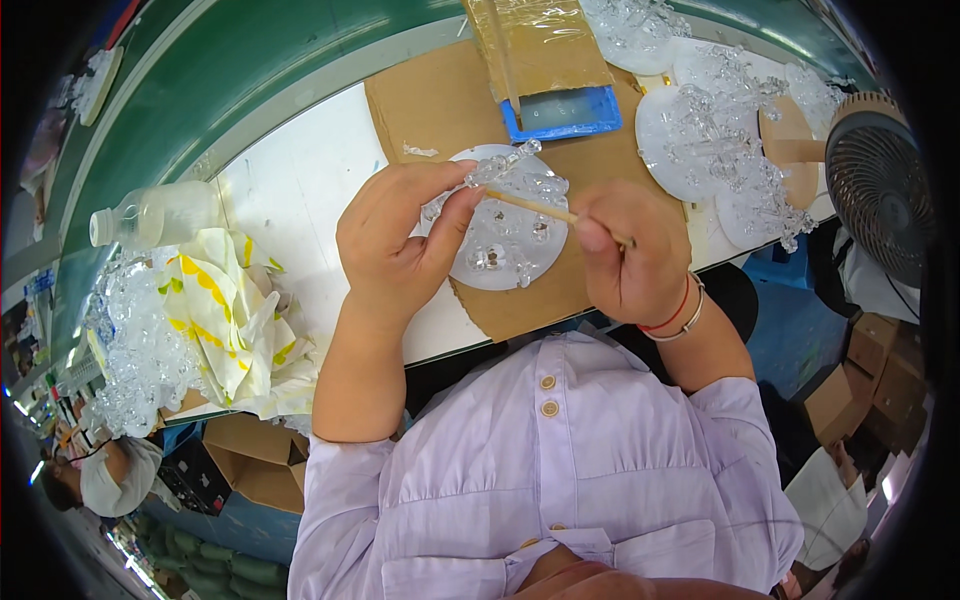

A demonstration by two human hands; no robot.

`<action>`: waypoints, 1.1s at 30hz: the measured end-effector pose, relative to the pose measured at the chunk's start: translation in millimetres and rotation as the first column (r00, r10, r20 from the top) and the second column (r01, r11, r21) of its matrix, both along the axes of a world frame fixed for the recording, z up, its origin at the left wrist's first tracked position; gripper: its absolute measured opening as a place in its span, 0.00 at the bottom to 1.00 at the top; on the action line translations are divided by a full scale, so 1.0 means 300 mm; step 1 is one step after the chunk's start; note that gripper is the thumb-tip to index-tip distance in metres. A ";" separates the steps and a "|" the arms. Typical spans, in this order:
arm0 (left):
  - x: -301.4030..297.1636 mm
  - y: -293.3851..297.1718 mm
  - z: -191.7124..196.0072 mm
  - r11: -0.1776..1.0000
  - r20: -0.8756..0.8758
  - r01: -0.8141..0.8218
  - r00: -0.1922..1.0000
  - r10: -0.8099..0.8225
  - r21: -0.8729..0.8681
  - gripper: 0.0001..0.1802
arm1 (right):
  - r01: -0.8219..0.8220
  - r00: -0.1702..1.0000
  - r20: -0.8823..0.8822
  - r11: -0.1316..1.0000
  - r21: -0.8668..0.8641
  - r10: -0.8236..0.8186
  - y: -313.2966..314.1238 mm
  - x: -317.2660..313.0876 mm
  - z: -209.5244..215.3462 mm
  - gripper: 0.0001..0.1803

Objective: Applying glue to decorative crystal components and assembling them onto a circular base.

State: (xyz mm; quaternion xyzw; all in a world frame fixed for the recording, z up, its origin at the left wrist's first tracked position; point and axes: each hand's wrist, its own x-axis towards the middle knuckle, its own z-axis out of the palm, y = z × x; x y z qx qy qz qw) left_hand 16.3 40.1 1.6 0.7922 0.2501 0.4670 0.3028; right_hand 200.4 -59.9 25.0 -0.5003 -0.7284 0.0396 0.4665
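Observation:
My left hand point(395, 225) pinches a small clear plastic figure point(508, 162) between thumb and fingertips. In my right hand point(637, 250) is a thin wooden stick point(535, 206), gripped near one end and slanting toward the figure. Its far tip meets the figure by my left thumb; whether it has bristles is too small to tell. Below both hands lies a round white disc point(470, 270) with several clear pieces on it. Just beyond the disc sits a shallow blue tray point(570, 132) of clear liquid, partly covered by a tape-wrapped brown board point(555, 50).
Cardboard point(425, 95) covers the middle of the white table point(300, 160). Discs heaped with clear pieces point(705, 150) stand at right beside a black fan point(880, 190). At left are a plastic bottle point(165, 213), a crumpled yellow-and-white bag point(230, 310) and piled clear pieces point(145, 340).

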 end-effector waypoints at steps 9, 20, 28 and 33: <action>0.007 0.000 -0.005 1.000 0.007 -0.020 1.000 0.020 0.014 0.12 | 0.048 0.998 0.034 0.998 -0.044 -0.047 -0.045 0.023 0.032 0.02; 0.001 -0.002 -0.003 1.000 -0.014 -0.010 1.000 0.010 0.021 0.12 | 0.005 1.000 0.031 0.993 -0.119 -0.001 -0.054 0.075 0.068 0.04; 0.000 -0.009 -0.011 0.999 -0.025 -0.030 0.999 0.031 0.009 0.11 | -0.041 0.986 0.152 0.976 -0.212 0.074 -0.027 0.077 0.116 0.07; 0.002 -0.011 -0.007 0.999 -0.031 -0.039 0.999 0.040 0.025 0.11 | -0.037 0.991 0.119 0.984 -0.173 0.058 -0.031 0.111 0.101 0.06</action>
